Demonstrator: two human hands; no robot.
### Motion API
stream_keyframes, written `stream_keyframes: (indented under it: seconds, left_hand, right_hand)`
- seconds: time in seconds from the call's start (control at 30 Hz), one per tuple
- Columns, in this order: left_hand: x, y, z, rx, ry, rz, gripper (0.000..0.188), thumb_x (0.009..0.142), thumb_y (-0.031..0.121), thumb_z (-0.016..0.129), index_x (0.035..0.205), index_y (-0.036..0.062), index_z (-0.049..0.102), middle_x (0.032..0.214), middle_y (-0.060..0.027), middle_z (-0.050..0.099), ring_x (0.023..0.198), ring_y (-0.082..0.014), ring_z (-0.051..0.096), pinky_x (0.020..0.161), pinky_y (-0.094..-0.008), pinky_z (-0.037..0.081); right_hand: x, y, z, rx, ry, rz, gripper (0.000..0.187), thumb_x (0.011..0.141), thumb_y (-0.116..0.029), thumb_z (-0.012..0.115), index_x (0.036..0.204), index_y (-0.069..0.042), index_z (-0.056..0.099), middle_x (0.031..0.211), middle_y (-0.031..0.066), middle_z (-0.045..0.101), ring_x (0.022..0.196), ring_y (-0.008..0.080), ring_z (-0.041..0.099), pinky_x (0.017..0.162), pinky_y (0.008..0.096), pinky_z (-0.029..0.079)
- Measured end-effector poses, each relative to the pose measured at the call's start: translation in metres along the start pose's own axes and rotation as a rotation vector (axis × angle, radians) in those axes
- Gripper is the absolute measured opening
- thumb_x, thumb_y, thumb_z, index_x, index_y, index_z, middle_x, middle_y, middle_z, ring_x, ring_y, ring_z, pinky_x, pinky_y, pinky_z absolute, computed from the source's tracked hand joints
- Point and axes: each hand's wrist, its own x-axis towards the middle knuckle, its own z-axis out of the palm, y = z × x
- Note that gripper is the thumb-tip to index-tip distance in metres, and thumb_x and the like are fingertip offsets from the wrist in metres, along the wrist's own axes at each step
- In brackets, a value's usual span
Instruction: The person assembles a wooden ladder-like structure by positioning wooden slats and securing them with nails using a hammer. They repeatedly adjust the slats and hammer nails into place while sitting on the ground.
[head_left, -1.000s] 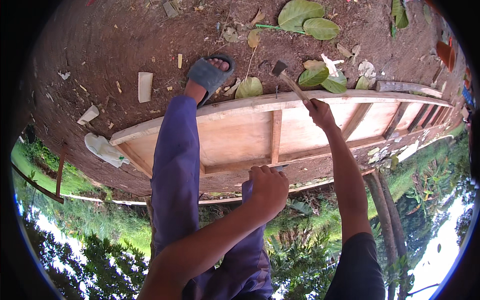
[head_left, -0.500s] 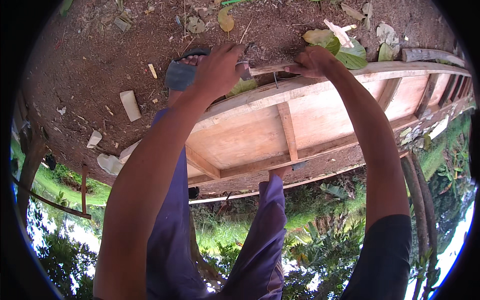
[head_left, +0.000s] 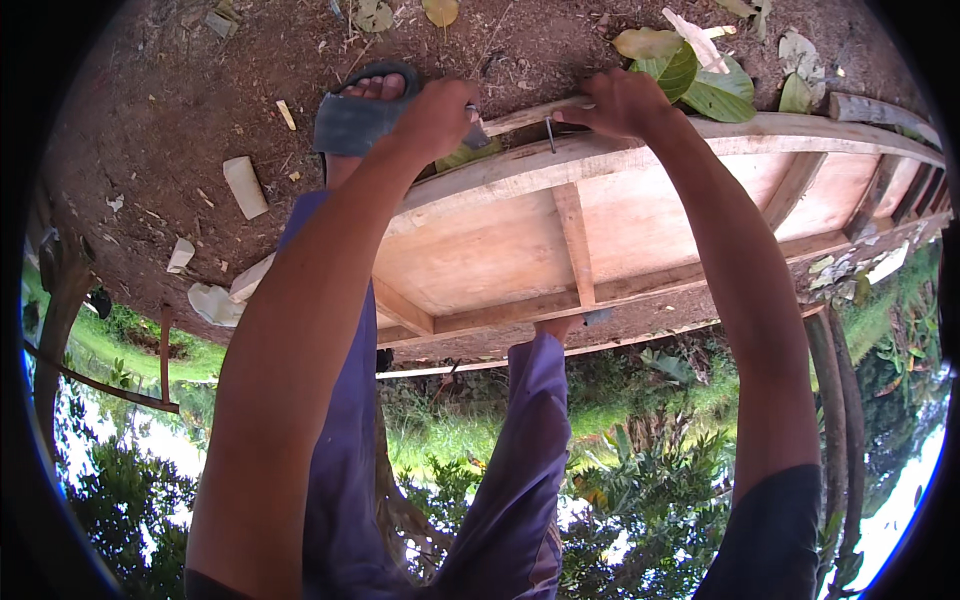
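Note:
My left hand is closed around the metal end of what looks like a hammer; its grey metal shows below the fingers. The wooden handle stretches across to my right hand, whose fingers are curled at its far end. A nail stands up from the near-side rail of a long wooden frame, between my hands. Pale plywood fills the frame, divided by crosspieces. My fingers hide parts of the tool.
My sandalled foot rests beside my left hand, and another foot is at the frame's opposite rail. Wood offcuts lie on the brown soil. Green leaves lie beyond my right hand, close to a round stick.
The whole view has shifted, so the frame, nail and both hands appear higher. My left hand has turned slightly, and more of the grey metal shows beneath it. Both hands keep their grip.

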Motion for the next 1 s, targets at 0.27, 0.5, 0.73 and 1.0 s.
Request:
stream_keyframes:
  seconds: [0.27,0.5,0.73,1.0]
  left_hand:
    - [-0.045,0.059,0.052,0.153,0.454,-0.257,0.046,0.093,0.026,0.067,0.129,0.001,0.053,0.134,-0.0201,0.052,0.126,-0.0405,0.049,0.103,-0.0562,0.04]
    - [-0.098,0.055,0.123,0.115,0.545,-0.625,0.075,0.103,0.05,0.044,0.148,-0.0081,0.028,0.154,-0.0275,0.029,0.147,-0.0444,0.025,0.117,-0.065,0.02]
    - [-0.123,0.031,0.116,-0.157,0.626,-1.11,0.087,0.104,0.056,0.034,0.156,-0.0085,0.008,0.165,-0.0242,0.004,0.154,-0.038,0.01,0.123,-0.0584,0.013]
    - [-0.06,-0.026,0.117,-1.551,1.297,-2.064,0.077,0.102,0.062,0.026,0.141,0.0007,0.051,0.142,-0.0117,0.054,0.138,-0.0271,0.045,0.116,-0.0459,0.033]
  right_hand:
    - [-0.001,-0.014,0.006,0.169,-0.022,0.232,0.058,0.095,-0.058,0.051,0.113,-0.007,0.072,0.1,0.022,0.072,0.102,0.038,0.07,0.087,0.0514,0.057]
    - [-0.005,-0.02,0.034,-0.029,0.013,0.19,0.032,0.102,-0.037,0.045,0.127,-0.028,0.062,0.101,0.0165,0.072,0.088,0.0357,0.071,0.073,0.0479,0.06]
    - [0.0,-0.033,0.019,-0.16,0.026,0.125,0.031,0.101,-0.027,0.043,0.111,-0.019,0.071,0.112,0.0135,0.071,0.105,0.032,0.07,0.083,0.0458,0.059]
    - [0.007,-0.045,0.014,-0.077,-0.038,0.226,0.043,0.1,-0.035,0.039,0.109,-0.012,0.074,0.118,0.0176,0.071,0.108,0.0362,0.069,0.093,0.0508,0.054]
